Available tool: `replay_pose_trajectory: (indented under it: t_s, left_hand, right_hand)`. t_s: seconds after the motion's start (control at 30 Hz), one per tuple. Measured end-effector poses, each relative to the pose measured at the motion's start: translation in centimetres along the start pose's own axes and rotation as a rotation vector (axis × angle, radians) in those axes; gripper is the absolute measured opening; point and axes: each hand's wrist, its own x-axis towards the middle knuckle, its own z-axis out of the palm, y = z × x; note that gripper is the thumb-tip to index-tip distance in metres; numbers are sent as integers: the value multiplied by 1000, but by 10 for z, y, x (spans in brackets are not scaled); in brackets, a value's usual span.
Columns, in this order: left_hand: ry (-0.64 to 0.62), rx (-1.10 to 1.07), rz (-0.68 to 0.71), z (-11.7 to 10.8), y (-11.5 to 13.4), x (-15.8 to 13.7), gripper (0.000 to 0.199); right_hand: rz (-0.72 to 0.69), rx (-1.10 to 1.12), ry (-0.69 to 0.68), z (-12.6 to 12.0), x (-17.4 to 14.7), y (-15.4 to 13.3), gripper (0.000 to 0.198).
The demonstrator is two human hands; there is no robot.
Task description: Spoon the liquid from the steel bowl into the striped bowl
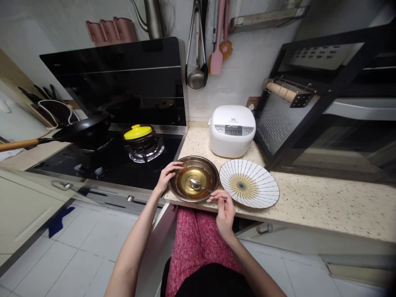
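Spoon (195, 184) pinched in right hand (225, 210); left hand (168, 175), fingers loosely spread, touching rim of metal bowl (212, 171).

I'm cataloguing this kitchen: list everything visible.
bowl: 1, metallic, counter edge
spoon: 1, silver, in bowl
plate: 1, white patterned, counter
rice cooker: 1, white, counter
counter: 1, speckled beige, centre-right
stove: 1, black, left
pot: 1, yellow lid, on stove
wok: 1, black, on stove
panel: 1, black, behind stove
kettle: 1, silver, above panel
containers: 3, pink, above panel
utensils: several, mixed, hanging
rack: 1, black, right
cabinets: several, pale, underneath
trousers: 1, crimson, below
left hand: 1, bare, bowl rim
right hand: 1, bare, holding spoon
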Motion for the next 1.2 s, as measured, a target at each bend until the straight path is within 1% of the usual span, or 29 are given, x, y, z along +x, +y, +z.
replay_pose_trajectory:
  t_s: [0.43, 0.7, 0.9, 1.03, 1.2]
  left_hand:
    - [4, 0, 4, 0, -2, 0, 36]
    - [-7, 3, 6, -1, -1, 0, 36]
    - [-7, 10, -2, -1, 0, 0, 36]
    - [0, 2, -1, 0, 0, 0, 36]
    - [-2, 2, 2, 0, -1, 0, 36]
  right_hand:
    - [-33, 69, 51, -4, 5, -15, 21]
    - [-53, 77, 145, -16, 14, -21, 20]
    - [-74, 36, 231, -29, 24, -29, 19]
    - [-134, -1, 265, -36, 29, -34, 18]
    - [-195, -120, 291, -47, 33, -32, 20]
